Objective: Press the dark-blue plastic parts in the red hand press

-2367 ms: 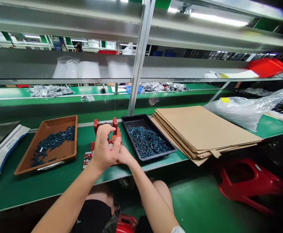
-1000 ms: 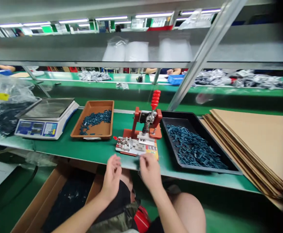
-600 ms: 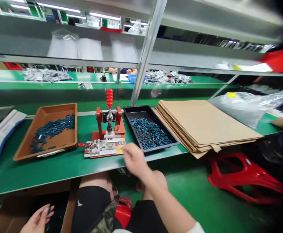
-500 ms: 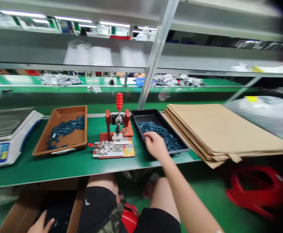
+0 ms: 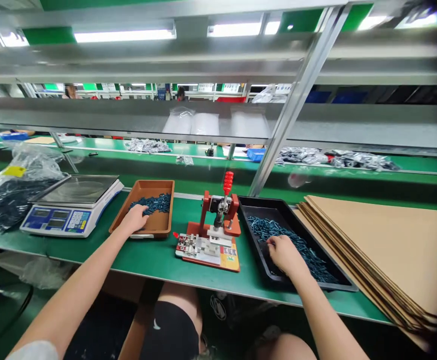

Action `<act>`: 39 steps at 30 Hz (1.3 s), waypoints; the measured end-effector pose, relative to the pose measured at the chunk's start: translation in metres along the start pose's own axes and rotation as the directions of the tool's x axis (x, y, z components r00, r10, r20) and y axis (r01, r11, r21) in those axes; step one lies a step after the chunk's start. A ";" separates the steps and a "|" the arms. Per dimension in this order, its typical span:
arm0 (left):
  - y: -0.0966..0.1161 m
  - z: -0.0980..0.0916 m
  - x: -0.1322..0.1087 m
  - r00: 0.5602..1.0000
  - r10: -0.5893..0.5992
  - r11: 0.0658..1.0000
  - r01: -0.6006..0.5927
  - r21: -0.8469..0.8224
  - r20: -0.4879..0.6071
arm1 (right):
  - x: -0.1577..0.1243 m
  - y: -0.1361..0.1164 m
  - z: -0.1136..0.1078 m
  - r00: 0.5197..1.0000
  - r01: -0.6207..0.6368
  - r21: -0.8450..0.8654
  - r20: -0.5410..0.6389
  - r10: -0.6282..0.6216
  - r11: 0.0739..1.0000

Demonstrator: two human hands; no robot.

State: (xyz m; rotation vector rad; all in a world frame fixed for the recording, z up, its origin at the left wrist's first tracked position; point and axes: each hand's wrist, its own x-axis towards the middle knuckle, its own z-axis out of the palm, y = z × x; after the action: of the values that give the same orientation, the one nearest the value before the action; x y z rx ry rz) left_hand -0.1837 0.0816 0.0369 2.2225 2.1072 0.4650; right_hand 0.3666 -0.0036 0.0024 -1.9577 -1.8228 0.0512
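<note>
My left hand (image 5: 134, 218) reaches into the brown tray (image 5: 128, 223), palm down over its near part, beside a heap of small dark blue parts (image 5: 151, 203). My right hand (image 5: 283, 252) is in the black tray (image 5: 338, 282), fingers curled down among its blue parts (image 5: 267, 227); whether they grip any is hidden. Between the trays stands a small red hand press (image 5: 218, 220) with its red-handled lever upright, on a base plate with a metal fixture (image 5: 203, 247).
A weighing scale (image 5: 71, 204) sits left of the brown tray, with a clear bag of dark parts (image 5: 13, 185) beyond it. A stack of cardboard sheets (image 5: 383, 245) lies at the right. A slanted metal post (image 5: 293, 105) and shelves rise behind the bench.
My left hand came up from the box under the bench into the brown tray. My right hand stayed in the black tray, a little nearer. The view swung left.
</note>
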 end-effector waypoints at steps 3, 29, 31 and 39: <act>-0.010 0.014 0.034 0.999 -0.023 0.999 0.021 0.046 0.039 | -0.010 -0.013 -0.013 0.977 -0.002 0.256 -0.204 0.056 0.967; 0.035 -0.015 0.009 0.866 -0.133 0.912 -0.083 -0.401 -0.483 | -0.068 -0.115 0.072 0.954 -0.153 0.977 0.108 0.281 0.146; 0.069 -0.016 -0.022 0.915 -0.109 0.820 -0.137 -0.555 -0.388 | -0.068 -0.116 0.072 0.952 -0.157 0.973 0.104 0.289 0.168; 0.175 0.030 -0.094 0.968 0.249 0.743 -0.172 -0.647 0.028 | -0.077 -0.117 0.077 0.956 -0.116 0.947 0.024 0.294 0.299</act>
State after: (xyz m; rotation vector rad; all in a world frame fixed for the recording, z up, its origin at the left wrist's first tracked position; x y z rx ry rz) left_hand -0.0094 -0.0190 0.0317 1.9948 1.3381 0.8912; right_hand 0.2227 -0.0515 -0.0461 -1.1920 -0.9387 0.8484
